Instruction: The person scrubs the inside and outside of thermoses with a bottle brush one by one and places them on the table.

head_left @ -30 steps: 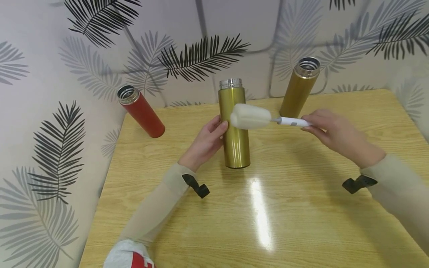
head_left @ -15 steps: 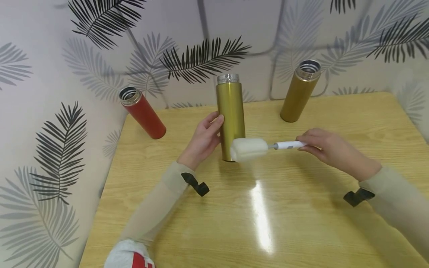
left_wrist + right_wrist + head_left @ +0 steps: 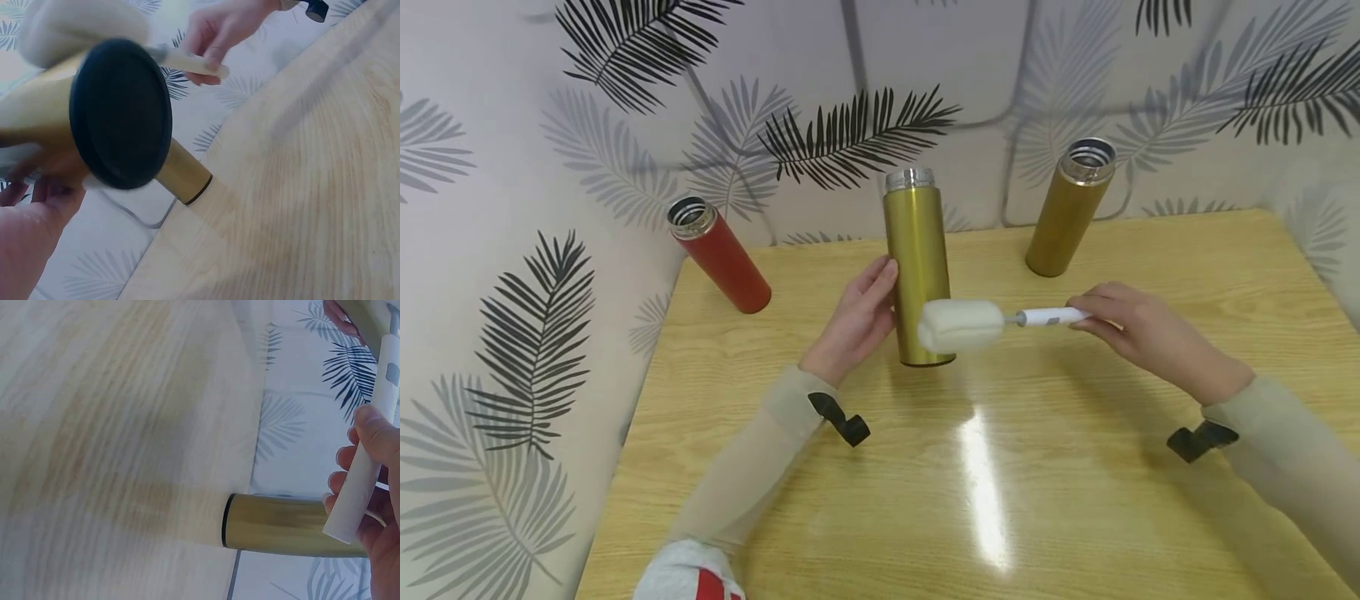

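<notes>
My left hand (image 3: 857,318) grips a yellow-gold vacuum flask (image 3: 916,242) around its side, thumb toward me. The flask is lidless, its silver neck pointing up, and its dark base (image 3: 122,114) shows off the table in the left wrist view. In my right hand (image 3: 1142,327) is a sponge bottle brush, pinched by its white handle (image 3: 1047,317). The brush's cream sponge head (image 3: 961,326) lies sideways across the lower front of the flask; whether it touches the side I cannot tell. Fingers wrap the brush handle (image 3: 365,462) in the right wrist view.
A red flask (image 3: 722,262) stands lidless at the back left of the wooden table (image 3: 1075,500). Another lidless flask, amber-gold (image 3: 1067,212), stands at the back right, behind my right hand. A leaf-patterned wall covering (image 3: 970,83) rises behind the table.
The brush has gone down the flask from its upper middle to its lower part, rising slightly in the last half second. Both hands keep their holds; the flask has shifted only a little.
</notes>
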The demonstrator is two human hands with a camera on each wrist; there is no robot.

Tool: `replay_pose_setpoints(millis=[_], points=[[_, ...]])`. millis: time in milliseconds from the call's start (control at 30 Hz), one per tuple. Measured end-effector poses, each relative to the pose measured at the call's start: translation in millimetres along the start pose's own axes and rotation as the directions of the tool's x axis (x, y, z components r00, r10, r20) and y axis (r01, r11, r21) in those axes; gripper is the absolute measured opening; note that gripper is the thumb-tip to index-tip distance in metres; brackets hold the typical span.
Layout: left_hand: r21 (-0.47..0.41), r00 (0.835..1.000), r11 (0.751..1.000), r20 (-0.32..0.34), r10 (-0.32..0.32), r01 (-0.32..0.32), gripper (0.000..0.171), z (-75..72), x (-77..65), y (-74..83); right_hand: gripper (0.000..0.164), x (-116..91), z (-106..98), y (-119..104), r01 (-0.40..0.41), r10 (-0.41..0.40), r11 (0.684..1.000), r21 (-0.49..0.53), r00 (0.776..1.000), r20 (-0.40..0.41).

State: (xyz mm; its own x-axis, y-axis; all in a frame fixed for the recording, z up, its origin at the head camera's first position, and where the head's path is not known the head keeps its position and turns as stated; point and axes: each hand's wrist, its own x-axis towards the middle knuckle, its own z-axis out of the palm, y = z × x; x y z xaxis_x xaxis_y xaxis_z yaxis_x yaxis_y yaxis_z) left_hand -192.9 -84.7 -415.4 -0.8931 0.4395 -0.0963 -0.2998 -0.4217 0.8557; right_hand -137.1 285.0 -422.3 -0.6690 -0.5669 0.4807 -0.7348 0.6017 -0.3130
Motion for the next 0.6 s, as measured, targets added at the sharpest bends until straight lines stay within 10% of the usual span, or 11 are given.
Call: replay_pose_setpoints(millis=[500,600], points=[[0.026,0.996,1.0,0.088,0.007,-0.009,0.02,-3.3,-5.0,-9.6,0.05,14.1,-13.4,3.7,-0.051,0.049,0.998,-0.042,0.997,-0.063],[0.048,0.994,0.999,0.11,-0.011,0.006,0.051,-4.4,-5.1,-9.8,0.052,15.5,-14.6,3.9,-0.062,0.059,0.997,-0.049,0.996,-0.074]])
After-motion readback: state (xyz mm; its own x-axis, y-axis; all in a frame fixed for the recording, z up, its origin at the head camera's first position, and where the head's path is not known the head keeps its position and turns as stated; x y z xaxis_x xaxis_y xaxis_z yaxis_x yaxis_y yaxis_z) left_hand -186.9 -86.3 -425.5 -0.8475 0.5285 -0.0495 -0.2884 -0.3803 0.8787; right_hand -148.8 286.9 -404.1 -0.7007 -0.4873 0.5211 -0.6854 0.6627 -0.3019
